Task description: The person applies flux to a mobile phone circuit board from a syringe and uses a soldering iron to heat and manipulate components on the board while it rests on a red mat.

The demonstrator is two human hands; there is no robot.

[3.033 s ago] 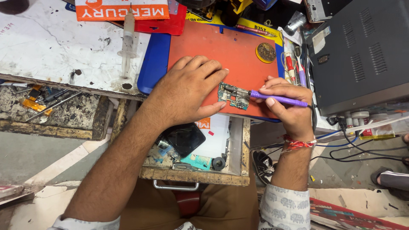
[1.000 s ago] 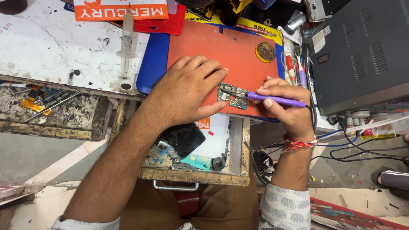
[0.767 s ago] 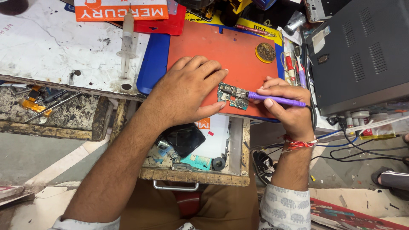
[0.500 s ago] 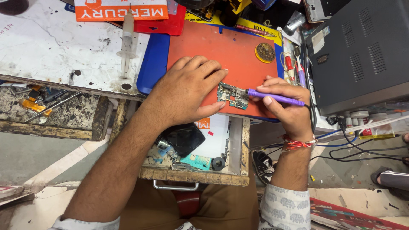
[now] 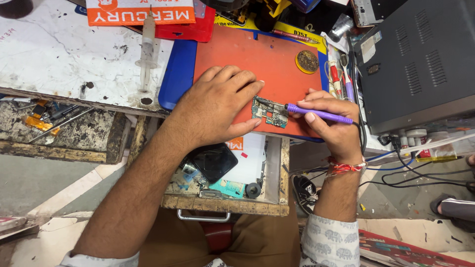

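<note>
Orange mat (image 5: 257,54) — left hand (image 5: 215,106) flat, half-hiding circuit board (image 5: 269,112); right hand (image 5: 329,123) gripping purple iron (image 5: 319,113), tip obscured.

Orange mat (image 5: 257,54) – matt, rubbery; purple iron handle (image 5: 319,113) – smooth plastic; drawer rim (image 5: 227,205) rough wood; grey box (image 5: 420,59) painted metal.

I see open orange mat (image 5: 257,54) above my hands; a round tin (image 5: 308,61), upright tools (image 5: 339,79) and a black box (image 5: 420,59) crowd the right, a syringe (image 5: 147,49) lies left.
</note>
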